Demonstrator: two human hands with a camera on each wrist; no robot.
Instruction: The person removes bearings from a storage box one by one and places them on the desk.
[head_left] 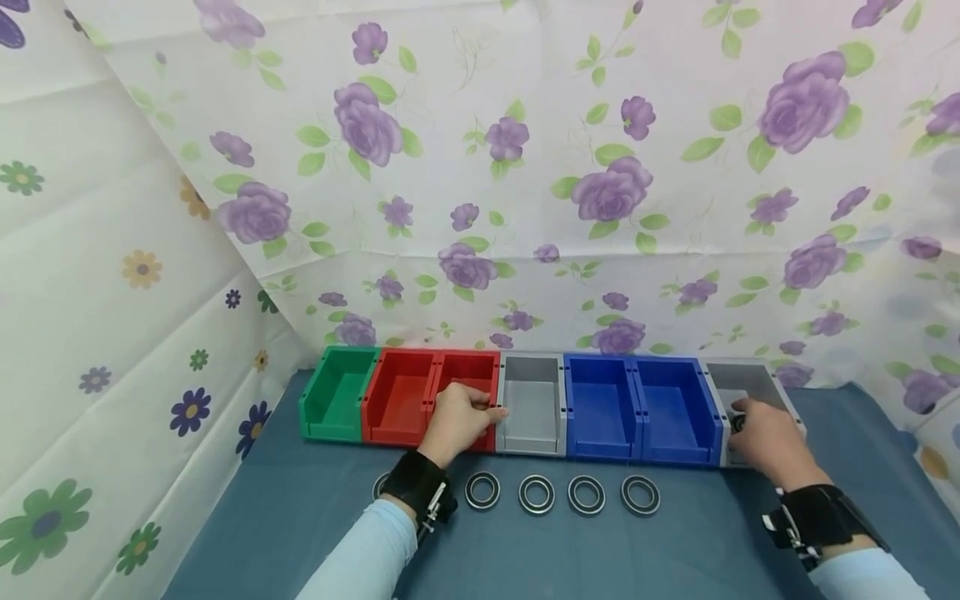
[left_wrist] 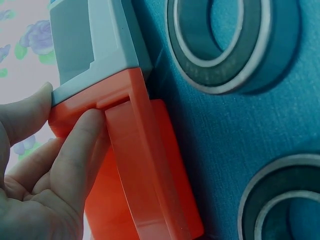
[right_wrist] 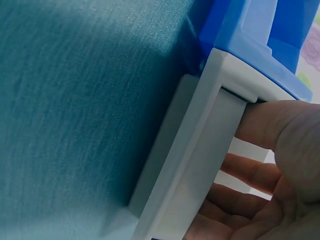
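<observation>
My left hand [head_left: 459,421] is at the right side of a red bin [head_left: 468,365], its thumb over the wall shared with the middle grey bin [head_left: 532,408]. Its fingers reach inside the red bin, pinching that rim in the left wrist view. My right hand [head_left: 774,446] reaches into the grey bin [head_left: 742,377] at the row's right end. At its fingertips a dark ring, a bearing [head_left: 738,422], shows in the head view. In the right wrist view the thumb lies along the bin's inner wall; the bearing is hidden there.
Several ball bearings [head_left: 536,495] lie in a line before the bins on the blue-grey cloth [head_left: 585,554]. A green bin [head_left: 341,396], another red bin [head_left: 401,398] and two blue bins [head_left: 602,408] share the row. Flowered sheets [head_left: 465,167] hang behind.
</observation>
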